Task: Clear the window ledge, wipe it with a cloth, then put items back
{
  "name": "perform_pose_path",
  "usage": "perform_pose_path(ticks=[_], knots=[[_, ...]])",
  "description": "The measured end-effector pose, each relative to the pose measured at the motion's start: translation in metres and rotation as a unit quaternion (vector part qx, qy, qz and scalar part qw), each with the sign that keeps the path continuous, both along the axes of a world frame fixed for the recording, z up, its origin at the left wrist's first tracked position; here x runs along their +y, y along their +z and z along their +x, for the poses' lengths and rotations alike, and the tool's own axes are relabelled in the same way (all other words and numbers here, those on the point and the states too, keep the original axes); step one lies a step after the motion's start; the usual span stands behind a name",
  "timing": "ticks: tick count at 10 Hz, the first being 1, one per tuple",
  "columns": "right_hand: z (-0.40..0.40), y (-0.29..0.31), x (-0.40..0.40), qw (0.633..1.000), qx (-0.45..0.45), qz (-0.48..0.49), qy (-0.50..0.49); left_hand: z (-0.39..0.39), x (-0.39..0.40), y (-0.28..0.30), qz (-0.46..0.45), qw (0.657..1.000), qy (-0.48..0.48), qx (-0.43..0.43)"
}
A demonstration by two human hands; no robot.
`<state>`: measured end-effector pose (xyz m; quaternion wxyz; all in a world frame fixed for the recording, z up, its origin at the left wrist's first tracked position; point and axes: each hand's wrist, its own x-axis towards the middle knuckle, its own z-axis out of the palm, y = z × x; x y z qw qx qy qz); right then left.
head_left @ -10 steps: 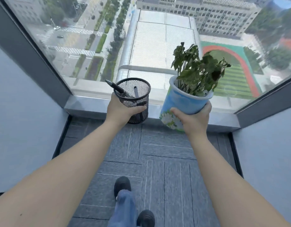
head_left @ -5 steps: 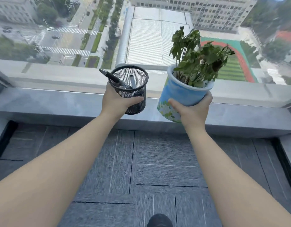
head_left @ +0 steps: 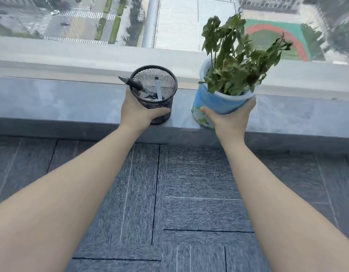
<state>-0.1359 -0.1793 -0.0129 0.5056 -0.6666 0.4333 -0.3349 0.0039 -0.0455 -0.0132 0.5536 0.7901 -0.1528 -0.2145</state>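
Presently, the left hand (head_left: 137,112) holds a grip round the pen cup (head_left: 154,94) on the ledge (head_left: 71,103). The right hand (head_left: 229,119) grips the plant pot (head_left: 214,104), tilted.

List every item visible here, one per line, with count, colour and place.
mesh pen cup: one, black, at the ledge's front edge, left of the pot
pens: at least two, black and grey, inside the cup
plant pot: one, blue with flower print, tilted, at the ledge's front edge
plant: one, green, in the pot
window ledge: one, grey, below the glass
carpet floor: grey tiles, below the ledge
left hand: grips the cup
right hand: grips the pot
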Motion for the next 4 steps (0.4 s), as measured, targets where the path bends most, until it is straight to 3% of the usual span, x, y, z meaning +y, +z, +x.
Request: perform_pose_path(ticks=[2,4], knots=[[0.005,-0.005,0.0,0.999,0.023,0.017,0.018,0.006,-0.004,-0.009,-0.007,1.0,-0.009,0.016],[-0.002,0.009,0.004,0.99,0.085,0.108,0.036,0.002,0.001,-0.009,0.037,0.998,-0.024,0.034]])
